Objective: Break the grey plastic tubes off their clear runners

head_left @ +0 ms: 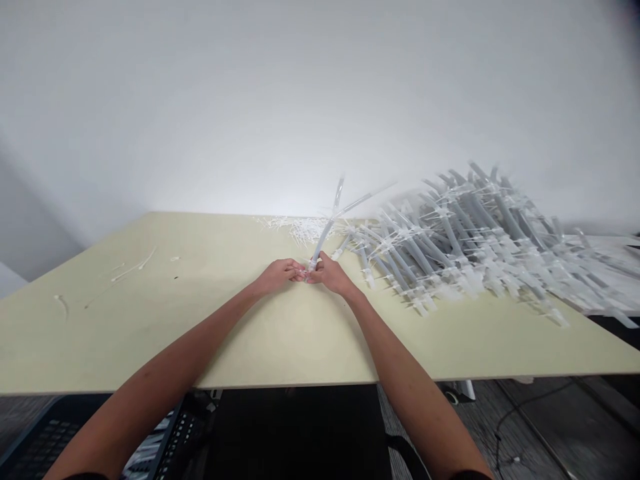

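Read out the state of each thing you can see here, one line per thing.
Left hand, closed, fingertips against the right hand.
Right hand, closed around the tube's lower end.
Grey tube, raised off the table, angled upward, blurred.
Heap of grey tubes with white ties, piled in a tangled mass.
White tie pieces, loose in a small pile.
Thin white scraps, scattered apart.

Your head cam looks fwd & down from just behind the table (125, 320) edge, hands (327, 275) close by at 12 o'clock.
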Demonstrator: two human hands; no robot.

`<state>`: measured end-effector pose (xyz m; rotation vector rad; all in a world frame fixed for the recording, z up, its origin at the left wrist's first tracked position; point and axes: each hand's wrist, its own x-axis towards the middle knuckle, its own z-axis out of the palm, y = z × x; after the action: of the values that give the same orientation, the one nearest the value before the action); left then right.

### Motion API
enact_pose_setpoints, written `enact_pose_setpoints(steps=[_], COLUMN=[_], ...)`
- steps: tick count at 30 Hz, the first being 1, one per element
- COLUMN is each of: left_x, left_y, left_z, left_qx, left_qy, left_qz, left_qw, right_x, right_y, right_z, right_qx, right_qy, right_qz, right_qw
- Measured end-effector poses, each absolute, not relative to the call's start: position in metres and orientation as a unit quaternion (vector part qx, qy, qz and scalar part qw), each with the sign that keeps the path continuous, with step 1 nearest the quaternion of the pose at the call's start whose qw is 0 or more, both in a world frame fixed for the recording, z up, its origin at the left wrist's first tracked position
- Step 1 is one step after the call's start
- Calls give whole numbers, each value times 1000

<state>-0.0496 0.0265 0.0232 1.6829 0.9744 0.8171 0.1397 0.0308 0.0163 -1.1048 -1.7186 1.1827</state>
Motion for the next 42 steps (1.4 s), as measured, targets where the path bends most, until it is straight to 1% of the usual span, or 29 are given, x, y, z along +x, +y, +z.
enact_pose_setpoints(steps=[4, 10, 13, 23, 30, 36, 42], left_x=[-48, -43, -43, -47, -44, -43, -46], left_y=[25, 20, 18, 21, 22, 22, 23], left_z=[21, 23, 26, 24, 20, 21, 23], left_qx=[699, 728, 736, 729, 701, 686, 698], left_qy=[411, 442, 452, 440, 455, 449, 461], left_qz=[339, 340, 329, 350, 366, 382, 347], left_qw=[477, 399, 382, 391, 409, 427, 425], right_x=[138, 136, 135, 128, 129, 130, 132], right_y=[29, 26, 26, 22, 20, 21, 24], right_z=[19, 21, 22, 25, 29, 30, 25], right_qx=[-442, -428, -433, -411, -414, -401, -401], right_qy=[-670, -669, -657, -616, -619, -593, -587], right_qz=[460, 472, 481, 531, 530, 563, 564], right_qw=[381, 384, 387, 412, 406, 413, 420])
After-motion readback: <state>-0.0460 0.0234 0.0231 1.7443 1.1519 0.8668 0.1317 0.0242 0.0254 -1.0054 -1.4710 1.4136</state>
